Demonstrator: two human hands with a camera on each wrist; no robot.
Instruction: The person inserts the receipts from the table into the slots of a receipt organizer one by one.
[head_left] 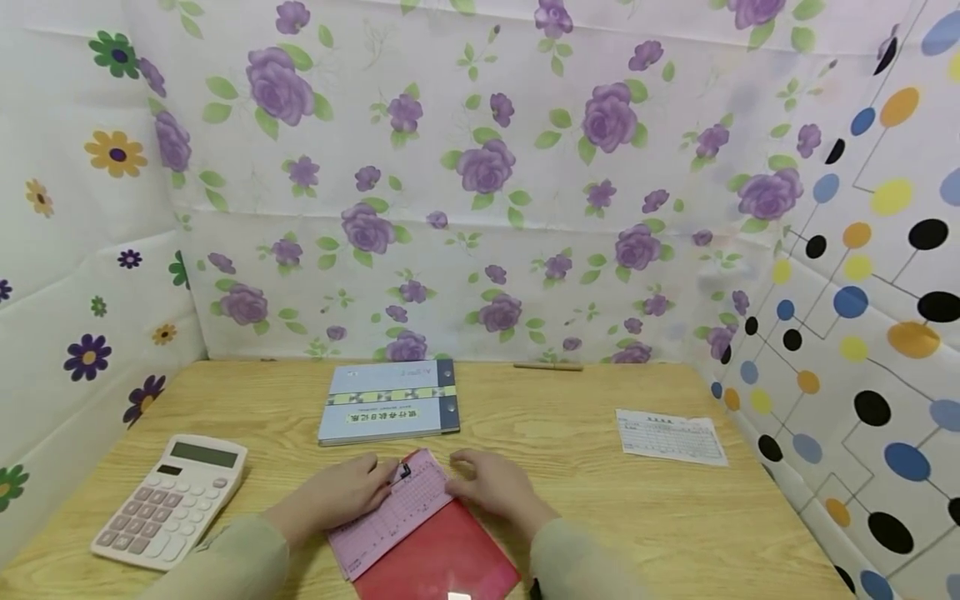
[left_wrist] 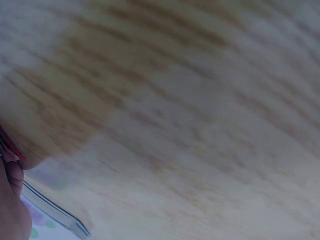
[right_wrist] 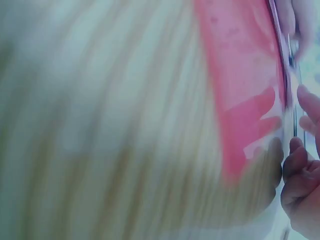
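A pink printed form (head_left: pixel 405 508), seemingly the top of a small stack, lies aslant on a glossy red folder (head_left: pixel 442 558). At the form's upper corner sits a small black binder clip (head_left: pixel 406 472). My left hand (head_left: pixel 348 492) pinches at the clip from the left, its fingertips over the form's edge. On the other side my right hand (head_left: pixel 498 487) rests with its fingers by the form's right edge, thumb near the paper. In the right wrist view, the right hand's fingers (right_wrist: pixel 299 162) are loosely bent beside the red folder. The left wrist view shows only part of the left hand (left_wrist: pixel 12 210).
A blue-grey account book (head_left: pixel 390 404) lies behind the hands. A pink and white calculator (head_left: pixel 168 500) is at the left. Farther right lies a white printed slip (head_left: pixel 670 437), and a brown pen (head_left: pixel 547 366) by the back curtain. Patterned cloth walls enclose the wooden table (head_left: pixel 645 533).
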